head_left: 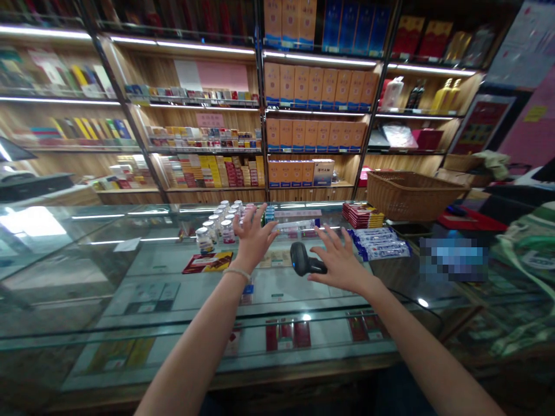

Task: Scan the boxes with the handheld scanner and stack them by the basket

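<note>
My left hand (254, 238) is spread over the glass counter, fingers apart, with nothing held. Close to its fingertips lies a long white-and-blue packet (298, 226), which reaches across toward my right hand (340, 263). The fingers of that hand are also spread. Next to it, a black handheld barcode scanner (300, 258) rests with its handle by the thumb and fingers; part of the handle is hidden. A red-and-yellow chocolate bar (208, 262) lies left of my left wrist. Several white lidded jars (203, 238) stand behind the bar.
Right of my right hand are piled blue-and-white packets (381, 244). Behind them are stacked red bars (362, 215) and a wicker basket (414, 196). A green bag (531, 260) sits at the right edge. Shelves of boxes (312, 86) line the back wall.
</note>
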Motion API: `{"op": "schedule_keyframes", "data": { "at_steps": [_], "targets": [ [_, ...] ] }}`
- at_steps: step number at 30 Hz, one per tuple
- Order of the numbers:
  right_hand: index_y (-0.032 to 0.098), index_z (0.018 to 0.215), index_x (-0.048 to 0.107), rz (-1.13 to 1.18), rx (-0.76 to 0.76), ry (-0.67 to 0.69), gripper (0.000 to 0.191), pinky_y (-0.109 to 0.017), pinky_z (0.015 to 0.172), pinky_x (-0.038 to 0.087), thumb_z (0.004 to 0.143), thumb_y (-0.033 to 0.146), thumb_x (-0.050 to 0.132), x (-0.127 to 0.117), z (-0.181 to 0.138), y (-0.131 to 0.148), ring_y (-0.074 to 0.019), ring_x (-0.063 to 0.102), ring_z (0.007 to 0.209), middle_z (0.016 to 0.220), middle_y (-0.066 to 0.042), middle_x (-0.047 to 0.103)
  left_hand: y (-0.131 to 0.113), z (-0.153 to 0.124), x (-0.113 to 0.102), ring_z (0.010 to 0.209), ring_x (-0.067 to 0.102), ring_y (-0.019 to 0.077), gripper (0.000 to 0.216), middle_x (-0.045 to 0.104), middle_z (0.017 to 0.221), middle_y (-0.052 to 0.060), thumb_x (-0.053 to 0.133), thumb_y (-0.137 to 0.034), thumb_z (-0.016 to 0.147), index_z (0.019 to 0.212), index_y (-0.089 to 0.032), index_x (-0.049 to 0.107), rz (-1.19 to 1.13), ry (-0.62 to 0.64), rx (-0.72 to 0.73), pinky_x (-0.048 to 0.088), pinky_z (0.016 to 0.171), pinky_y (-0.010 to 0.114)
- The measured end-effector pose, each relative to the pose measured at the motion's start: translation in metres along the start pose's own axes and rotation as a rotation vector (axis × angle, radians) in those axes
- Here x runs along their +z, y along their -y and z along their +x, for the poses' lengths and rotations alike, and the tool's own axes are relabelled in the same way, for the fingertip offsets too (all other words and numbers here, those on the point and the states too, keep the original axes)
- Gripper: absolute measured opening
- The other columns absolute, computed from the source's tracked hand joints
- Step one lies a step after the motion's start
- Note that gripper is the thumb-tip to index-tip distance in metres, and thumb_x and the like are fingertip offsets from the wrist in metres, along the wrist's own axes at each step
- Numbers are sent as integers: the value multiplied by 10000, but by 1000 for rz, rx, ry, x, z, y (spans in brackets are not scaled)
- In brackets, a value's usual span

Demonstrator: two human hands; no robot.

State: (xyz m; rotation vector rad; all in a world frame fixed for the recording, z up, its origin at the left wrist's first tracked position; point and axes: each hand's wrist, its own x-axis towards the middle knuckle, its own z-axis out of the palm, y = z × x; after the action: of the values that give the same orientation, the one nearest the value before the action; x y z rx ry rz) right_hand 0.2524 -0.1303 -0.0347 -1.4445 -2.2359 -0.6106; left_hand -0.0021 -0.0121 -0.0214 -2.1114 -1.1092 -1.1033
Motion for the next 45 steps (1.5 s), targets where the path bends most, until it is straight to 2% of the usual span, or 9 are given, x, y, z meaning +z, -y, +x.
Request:
{"op": "schedule_keyframes", "data": {
  "at_steps": [8,14,17,19,21,24,27,34,45],
  "targets": [
    [218,1008,687,5,57,-29,305,-683,1229,89,818,454,722,19,-2,21,-367,287,1531,1632,-137,402,0,-1,0,1474,376,351,172,477,1598,50,734,-391,870,1030,-334,757,14,6,2,52,1221,667],
    [227,951,675,15,70,-127,213,-647,1227,122,778,350,695,16,-1,24,-365,353,1489,1599,-123,458,2,-1,1,1477,369,364,168,478,1598,48,733,-386,865,1024,-336,755,9,19,-12,57,1211,688],
    [215,1004,672,43,103,-192,254,-572,1170,295,781,336,676,11,-1,23,-364,453,1407,1552,-132,516,2,-1,1,1484,360,362,173,478,1597,49,733,-390,863,1025,-334,755,8,17,-19,56,1213,688],
    [202,1054,665,67,139,-205,293,-472,1031,441,791,329,653,8,-2,22,-341,565,1282,1498,-143,568,3,-1,1,1490,353,361,177,480,1596,49,741,-383,857,1026,-333,756,8,14,-24,49,1217,681],
    [196,1094,654,89,192,-178,322,-384,845,499,804,333,630,6,-4,22,-296,667,1087,1409,-142,636,3,-1,1,1495,347,359,181,480,1596,48,746,-379,856,1030,-329,755,10,16,-25,43,1219,676],
    [202,1101,639,111,282,-75,316,-320,650,442,828,355,597,3,-5,24,-242,706,830,1138,-98,749,3,-1,0,1496,348,357,181,477,1598,50,741,-388,866,1036,-327,754,12,23,-27,38,1219,671],
    [208,1084,624,132,328,7,293,-291,607,380,843,369,580,1,-5,26,-237,711,774,929,-58,765,3,-1,-1,1495,353,353,171,486,1591,51,733,-392,874,1031,-328,755,6,18,-39,27,1221,669],
    [223,1200,578,170,377,83,398,-296,601,362,867,439,610,0,-2,27,-263,731,751,952,-62,779,5,-2,0,1487,368,352,175,490,1590,48,740,-394,871,1033,-334,761,24,-8,-39,25,1228,649],
    [224,1113,582,136,425,141,342,-293,590,351,875,464,631,-3,1,28,-274,735,741,858,-54,764,8,-2,1,1478,372,361,187,489,1585,75,741,-389,869,1041,-318,761,29,-13,-34,29,1223,659]
  ]
}}
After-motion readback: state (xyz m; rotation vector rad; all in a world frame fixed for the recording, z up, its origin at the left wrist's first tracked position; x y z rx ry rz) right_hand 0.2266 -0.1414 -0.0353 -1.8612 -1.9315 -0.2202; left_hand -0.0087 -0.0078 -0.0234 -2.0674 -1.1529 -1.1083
